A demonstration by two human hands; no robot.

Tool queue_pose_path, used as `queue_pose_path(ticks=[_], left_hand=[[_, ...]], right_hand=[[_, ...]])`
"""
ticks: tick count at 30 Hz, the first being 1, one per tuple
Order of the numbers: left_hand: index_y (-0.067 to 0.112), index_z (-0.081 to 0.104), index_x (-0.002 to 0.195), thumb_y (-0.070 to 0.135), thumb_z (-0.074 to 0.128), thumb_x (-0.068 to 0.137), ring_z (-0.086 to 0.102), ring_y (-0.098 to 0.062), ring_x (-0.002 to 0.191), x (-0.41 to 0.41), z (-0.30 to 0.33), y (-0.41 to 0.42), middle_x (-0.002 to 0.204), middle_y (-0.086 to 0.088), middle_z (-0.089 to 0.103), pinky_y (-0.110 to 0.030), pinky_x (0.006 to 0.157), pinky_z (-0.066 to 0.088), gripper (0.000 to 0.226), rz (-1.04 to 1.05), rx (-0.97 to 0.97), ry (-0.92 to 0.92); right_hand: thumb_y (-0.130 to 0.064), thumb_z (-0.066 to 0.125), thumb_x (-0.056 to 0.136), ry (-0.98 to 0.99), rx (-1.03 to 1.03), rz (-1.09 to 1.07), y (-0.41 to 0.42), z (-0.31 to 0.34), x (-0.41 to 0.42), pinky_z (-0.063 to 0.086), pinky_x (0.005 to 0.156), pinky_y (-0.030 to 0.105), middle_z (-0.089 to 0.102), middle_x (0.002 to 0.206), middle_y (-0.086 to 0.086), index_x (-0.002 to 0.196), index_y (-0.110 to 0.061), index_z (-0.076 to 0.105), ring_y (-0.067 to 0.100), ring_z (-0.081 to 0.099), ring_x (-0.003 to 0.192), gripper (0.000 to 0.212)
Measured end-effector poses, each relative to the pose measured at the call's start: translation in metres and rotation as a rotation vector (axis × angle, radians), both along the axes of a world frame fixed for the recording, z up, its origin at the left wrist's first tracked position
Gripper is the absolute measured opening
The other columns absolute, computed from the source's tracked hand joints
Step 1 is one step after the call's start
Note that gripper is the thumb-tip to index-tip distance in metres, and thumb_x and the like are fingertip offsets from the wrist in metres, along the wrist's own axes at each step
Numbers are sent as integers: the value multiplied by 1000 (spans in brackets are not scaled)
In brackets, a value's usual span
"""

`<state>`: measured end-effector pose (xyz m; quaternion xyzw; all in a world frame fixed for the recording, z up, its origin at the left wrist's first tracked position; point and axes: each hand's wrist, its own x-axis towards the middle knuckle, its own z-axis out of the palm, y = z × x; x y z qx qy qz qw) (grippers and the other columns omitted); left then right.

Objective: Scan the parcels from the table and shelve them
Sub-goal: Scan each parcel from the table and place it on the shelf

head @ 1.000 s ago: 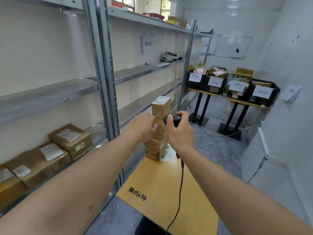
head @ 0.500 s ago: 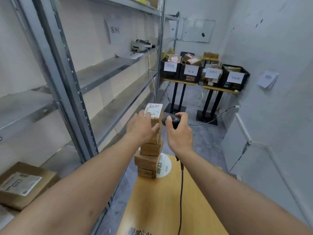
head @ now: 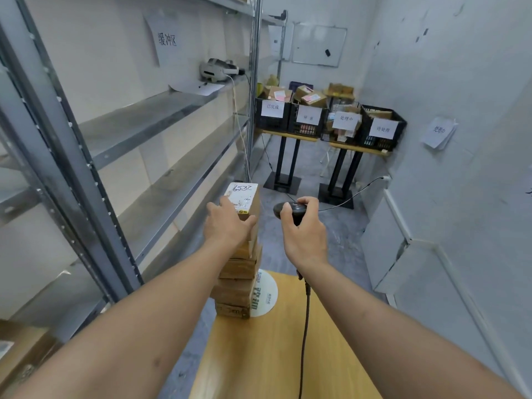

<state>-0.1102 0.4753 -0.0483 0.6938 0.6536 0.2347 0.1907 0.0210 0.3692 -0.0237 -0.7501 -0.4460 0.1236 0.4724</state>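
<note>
- While the left hand (head: 227, 226) grips the top parcel (head: 244, 198) of the stack, fingers over its upper face and thumb curled on its near side, the right hand (head: 305, 234) is clamped round a black scanner (head: 288, 209) just to the right of that parcel, thumb on top.
- The two hands are apart, with the top parcel's right edge between them.
- The top parcel carries a white label (head: 243, 194) with handwritten digits on its upper face.
- Below it stands the rest of the parcel stack (head: 239, 280), brown cardboard boxes piled slightly askew, at the far left corner of the wooden tabletop (head: 273, 355).
- A round white sticker (head: 266, 295) lies on the tabletop, partly under the stack's right side.
- The scanner's black cable (head: 304, 326) hangs from below the right wrist, to the right of the stack, down over the tabletop.
- Left of the stack runs a grey metal shelving unit (head: 72, 156); a white device (head: 217, 71) sits on its upper shelf, well beyond the stack.
- At the lower left, on a low shelf, part of a brown box (head: 20, 358) shows.
- Far behind the stack, black crates (head: 328, 122) with white paper signs hold more boxes on black-legged stands.
- A whiteboard (head: 318, 45) hangs on the back wall above the crates.
</note>
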Motion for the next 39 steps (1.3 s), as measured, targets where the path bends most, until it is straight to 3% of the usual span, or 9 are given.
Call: queue_pose_path(ticks=[6, 12, 15, 17, 20, 27, 34, 39], left_hand=[[16, 42, 146, 35, 87, 74, 53, -23, 114, -5, -2, 10, 133, -6, 44, -31, 84, 44, 87, -126, 48, -153], [19, 45, 151, 11, 91, 70, 51, -14, 112, -33, 5, 14, 135, -2, 43, -21, 84, 41, 94, -281, 149, -189], [19, 47, 154, 3, 91, 66, 53, -13, 121, -51, 7, 14, 139, 5, 51, -30, 97, 52, 100, -336, 212, -163], [18, 50, 153, 2, 92, 65, 55, -17, 126, -60, 8, 13, 142, 5, 53, -40, 104, 53, 99, -335, 272, -165], [13, 52, 150, 7, 93, 68, 57, -22, 128, -71, 13, 7, 143, -3, 58, -43, 108, 51, 92, -308, 318, -202], [13, 56, 140, 11, 92, 76, 55, -9, 112, -93, 16, -16, 132, -4, 61, -35, 98, 55, 74, -311, 329, -270], [14, 53, 143, 5, 89, 77, 59, -17, 119, -108, 12, -41, 135, -5, 60, -31, 94, 54, 76, -297, 275, -271], [14, 55, 142, 9, 89, 78, 55, -11, 113, -123, 10, -64, 132, -2, 60, -36, 97, 53, 73, -250, 287, -259]], right_hand=[[-53, 47, 106, 44, 30, 42, 8, -1, 4, 56, 74, 41, 63, 95, -10, 123, -34, 43, 14, 64, 84, 26], [-49, 49, 106, 37, 108, 141, 8, 6, -7, 50, 69, 29, 65, 101, -10, 127, -34, 46, 8, 63, 87, 26], [-48, 49, 107, 27, 145, 174, 6, 13, -15, 53, 73, 33, 63, 99, -16, 127, -34, 47, 5, 63, 87, 25], [-48, 49, 106, 31, 155, 190, 5, 17, -22, 55, 77, 38, 61, 99, -17, 126, -35, 46, 6, 63, 88, 24], [-46, 50, 107, 29, 169, 218, 2, 22, -32, 55, 79, 38, 61, 98, -17, 127, -34, 47, 5, 63, 89, 24], [-41, 50, 108, 38, 203, 267, -16, 30, -54, 44, 64, 10, 59, 99, -21, 128, -31, 49, -2, 61, 87, 22], [-42, 50, 108, 32, 202, 243, -39, 27, -72, 51, 71, 23, 61, 98, -19, 125, -32, 49, 2, 64, 87, 19], [-47, 50, 106, 34, 192, 247, -59, 22, -82, 59, 77, 41, 65, 98, -12, 123, -35, 49, 11, 67, 87, 21]])
